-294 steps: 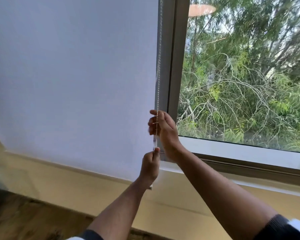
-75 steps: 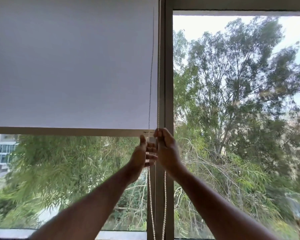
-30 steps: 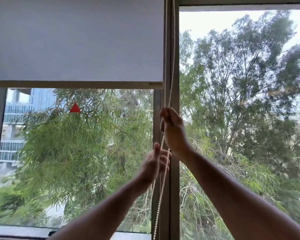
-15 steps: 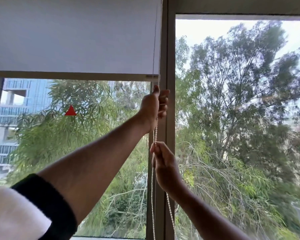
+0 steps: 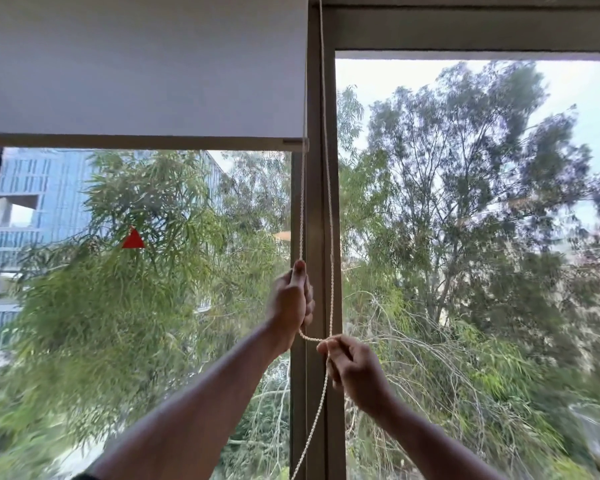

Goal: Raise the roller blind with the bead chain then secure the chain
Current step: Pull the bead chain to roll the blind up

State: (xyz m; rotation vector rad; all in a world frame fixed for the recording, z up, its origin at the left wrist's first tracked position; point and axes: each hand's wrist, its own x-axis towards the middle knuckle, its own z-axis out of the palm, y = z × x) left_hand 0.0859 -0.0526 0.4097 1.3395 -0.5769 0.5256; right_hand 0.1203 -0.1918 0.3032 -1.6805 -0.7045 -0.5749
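The white roller blind (image 5: pixel 142 64) covers the top of the left pane, and its beige bottom bar (image 5: pixel 136 142) sits high up. The cream bead chain (image 5: pixel 327 168) hangs in two strands along the brown window post (image 5: pixel 314 202). My left hand (image 5: pixel 291 299) is closed around the left strand in front of the post. My right hand (image 5: pixel 355 367), lower and to the right, pinches the chain where a short slack piece runs across from the left hand. Below it the chain drops out of view.
Glass panes fill both sides of the post, with green trees outside and a blue building (image 5: pixel 32 209) at the left. A small red triangle (image 5: pixel 133 239) shows on the left pane. The window's top frame (image 5: pixel 465 26) runs across the upper right.
The blind has risen since the earliest frame. In the last half second my left hand came down the left strand, and my right hand shifted right, catching the chain's right strand.
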